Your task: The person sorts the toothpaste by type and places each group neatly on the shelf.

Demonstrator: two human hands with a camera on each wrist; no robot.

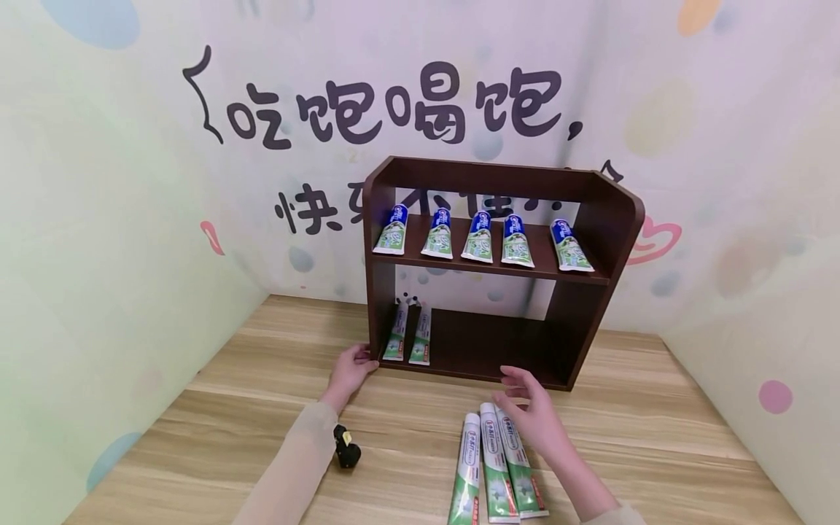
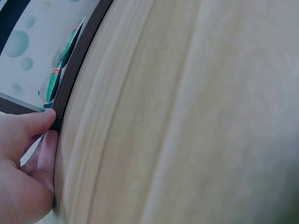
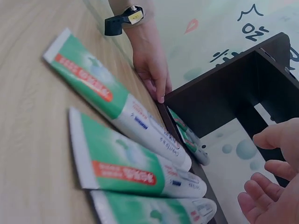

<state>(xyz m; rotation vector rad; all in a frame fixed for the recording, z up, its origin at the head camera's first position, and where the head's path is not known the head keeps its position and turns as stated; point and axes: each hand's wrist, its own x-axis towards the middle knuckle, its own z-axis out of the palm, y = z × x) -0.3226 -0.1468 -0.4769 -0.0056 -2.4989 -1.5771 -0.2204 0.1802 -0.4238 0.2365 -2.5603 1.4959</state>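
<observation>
My left hand [image 1: 350, 370] holds the lower left front corner of a dark brown two-tier shelf [image 1: 492, 270], thumb and fingers pinching its edge in the left wrist view. Over the tabletop, just in front of the shelf, hovers my right hand [image 1: 534, 419], its fingers loosely bent and nothing in them. Below it lie three green-and-white toothpaste tubes [image 1: 497, 470], caps toward the shelf; the right wrist view shows them side by side, two touching. Two similar tubes [image 1: 421, 335] stand side by side at the left of the lower tier, leaning back.
On the upper tier several blue-and-green toothpaste tubes [image 1: 478, 237] lie in a spaced row. Behind the shelf is a printed wall [image 1: 315, 44] with dark lettering. A black wrist device [image 1: 346, 446] sits at the left sleeve. Walls bound the wooden table [image 1: 262, 408] left and right.
</observation>
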